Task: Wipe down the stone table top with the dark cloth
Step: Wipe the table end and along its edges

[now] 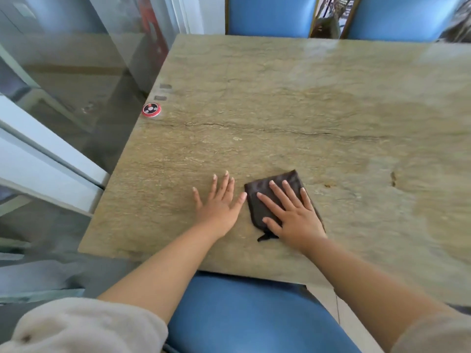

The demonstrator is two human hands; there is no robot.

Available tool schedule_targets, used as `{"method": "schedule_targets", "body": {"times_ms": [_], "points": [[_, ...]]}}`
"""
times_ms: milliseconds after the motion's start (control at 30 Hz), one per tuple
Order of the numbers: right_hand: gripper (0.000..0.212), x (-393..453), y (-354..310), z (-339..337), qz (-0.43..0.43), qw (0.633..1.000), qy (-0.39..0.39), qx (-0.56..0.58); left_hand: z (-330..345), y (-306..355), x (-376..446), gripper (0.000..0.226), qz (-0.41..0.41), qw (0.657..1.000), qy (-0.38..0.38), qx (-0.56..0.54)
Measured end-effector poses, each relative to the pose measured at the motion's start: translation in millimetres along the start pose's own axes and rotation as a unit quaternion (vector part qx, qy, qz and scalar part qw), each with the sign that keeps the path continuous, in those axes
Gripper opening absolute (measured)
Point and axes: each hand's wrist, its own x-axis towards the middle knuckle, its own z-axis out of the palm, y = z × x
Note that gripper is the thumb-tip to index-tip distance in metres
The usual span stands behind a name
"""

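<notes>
Four straight fingers and a thumb of the right hand (293,215) lie spread flat on the folded dark brown cloth (265,197), pressing it to the tan stone table top (280,98); nothing is curled around the fabric. One corner of the cloth sticks out past the fingertips, and a small tail of it pokes out beside the thumb. Just to its left, the left hand (219,202) rests palm down on bare stone, fingers straight and fanned, its thumb nearly touching the cloth's edge. Both bare forearms reach in over the near edge, with pale sleeves bunched at the elbows. Cloth and hands sit near the middle of that near edge. A round red and black call button (151,109) lies at the left edge. Blue padded chairs (270,16) stand along the far edge, another at the near edge, and a glass wall runs beside the left edge.
</notes>
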Motion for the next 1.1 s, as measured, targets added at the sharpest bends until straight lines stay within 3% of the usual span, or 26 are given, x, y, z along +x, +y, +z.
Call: {"method": "schedule_targets", "body": {"times_ms": [67, 233, 300, 433, 567, 667, 733, 867, 967, 1033, 1100], "points": [[0.061, -12.5, -28.4, 8.9, 0.029, 0.999, 0.020, 0.021, 5.6, 12.7, 6.9, 0.070, -0.025, 1.000, 0.003, -0.017], [0.058, -38.3, -31.8, 19.5, -0.233, 0.972, 0.024, -0.006, 7.2, 17.2, 23.8, 0.057, -0.060, 0.995, 0.003, -0.075], [0.058, -19.7, -15.0, 12.9, -0.261, 0.965, 0.011, -0.015, 7.8, 15.3, 26.2, 0.054, -0.062, 0.989, 0.014, -0.130], [0.059, 18.7, 21.5, -2.2, -0.124, 0.992, 0.008, -0.007, 10.9, 15.4, 25.8, 0.054, -0.065, 0.983, 0.039, -0.166], [0.063, 13.4, 68.7, -7.6, 0.078, 0.996, 0.017, 0.034, 17.9, 19.2, 16.3, 0.066, -0.045, 0.997, 0.055, -0.037], [0.064, -14.7, 60.1, -1.6, 0.195, 0.978, 0.006, 0.076, 19.2, 21.0, 12.5, 0.071, -0.048, 0.997, 0.054, 0.000], [0.066, -31.3, 26.5, 6.1, 0.184, 0.980, 0.013, 0.073, 20.2, 21.2, 12.2, 0.074, -0.043, 0.997, 0.057, 0.013], [0.063, -55.2, -22.4, 20.9, -0.035, 0.997, 0.045, 0.043, 20.3, 20.7, 14.0, 0.081, -0.046, 0.997, 0.052, 0.012], [0.061, -66.4, 3.3, 22.2, -0.153, 0.988, 0.032, -0.004, 18.9, 26.0, 14.9, 0.072, -0.062, 0.996, 0.055, 0.008], [0.061, -78.7, 29.5, 21.1, -0.121, 0.992, 0.035, -0.016, 18.8, 36.0, 14.4, 0.069, -0.045, 0.996, 0.068, 0.019], [0.061, -94.0, 47.6, 22.0, -0.009, 0.999, 0.037, -0.012, 19.2, 51.7, 15.2, 0.067, 0.024, 0.997, 0.074, 0.027]]}}
